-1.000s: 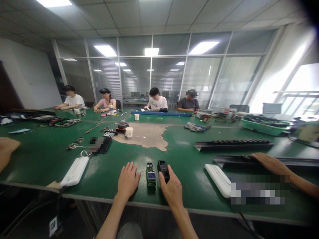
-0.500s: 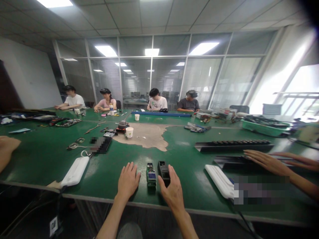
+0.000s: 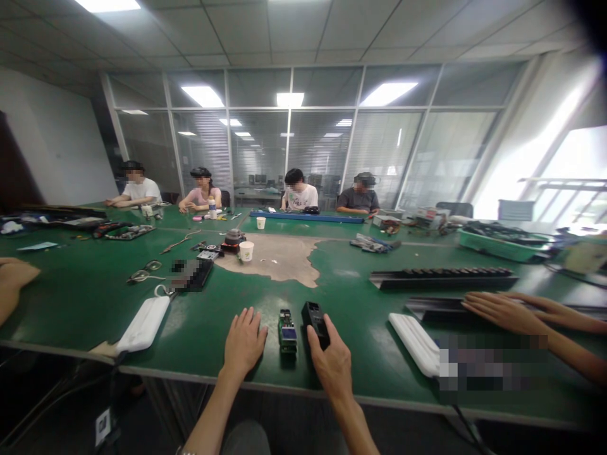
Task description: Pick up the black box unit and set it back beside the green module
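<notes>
Your right hand (image 3: 334,360) had just pinched the black housing (image 3: 313,314); your left hand (image 3: 244,342) stayed spread, leaving the circuit board (image 3: 287,332) unheld.

Right hand (image 3: 332,359) partly hides black case (image 3: 313,312); tangle (image 3: 502,232) in green basket (image 3: 493,248) (at right) blurred, possibly cables.
</notes>
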Action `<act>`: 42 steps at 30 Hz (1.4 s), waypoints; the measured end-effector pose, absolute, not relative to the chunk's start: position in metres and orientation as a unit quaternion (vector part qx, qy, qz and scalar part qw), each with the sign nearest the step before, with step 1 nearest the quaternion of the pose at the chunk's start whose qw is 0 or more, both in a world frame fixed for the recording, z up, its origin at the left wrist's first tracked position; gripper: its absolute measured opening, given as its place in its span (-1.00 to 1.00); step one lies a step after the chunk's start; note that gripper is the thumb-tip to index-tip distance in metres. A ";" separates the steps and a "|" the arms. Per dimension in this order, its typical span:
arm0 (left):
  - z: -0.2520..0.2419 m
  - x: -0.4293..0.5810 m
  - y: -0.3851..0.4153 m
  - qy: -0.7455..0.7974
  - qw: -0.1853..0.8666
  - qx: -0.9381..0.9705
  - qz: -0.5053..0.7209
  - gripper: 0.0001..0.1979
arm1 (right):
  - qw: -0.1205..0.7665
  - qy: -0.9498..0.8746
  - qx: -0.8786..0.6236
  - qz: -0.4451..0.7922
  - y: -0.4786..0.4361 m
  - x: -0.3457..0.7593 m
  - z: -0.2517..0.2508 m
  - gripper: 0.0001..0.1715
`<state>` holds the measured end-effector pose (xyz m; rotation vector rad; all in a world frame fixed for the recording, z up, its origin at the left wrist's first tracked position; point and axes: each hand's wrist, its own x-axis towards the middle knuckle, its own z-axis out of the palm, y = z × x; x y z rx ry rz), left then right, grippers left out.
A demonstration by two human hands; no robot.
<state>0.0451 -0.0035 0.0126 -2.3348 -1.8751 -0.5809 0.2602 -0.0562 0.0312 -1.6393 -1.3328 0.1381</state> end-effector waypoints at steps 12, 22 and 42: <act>0.010 0.045 -0.002 -0.616 0.042 -0.761 -0.200 -0.52 | 0.469 -0.599 -0.646 0.068 -0.059 0.208 0.061 -0.24; 0.008 0.044 -0.002 -0.614 0.045 -0.763 -0.196 -0.50 | 0.408 -0.626 -0.665 0.003 -0.053 0.190 0.053 -0.29; 0.008 0.044 -0.001 -0.613 0.049 -0.767 -0.186 -0.48 | 0.422 -0.617 -0.664 -0.012 -0.052 0.189 0.014 -0.09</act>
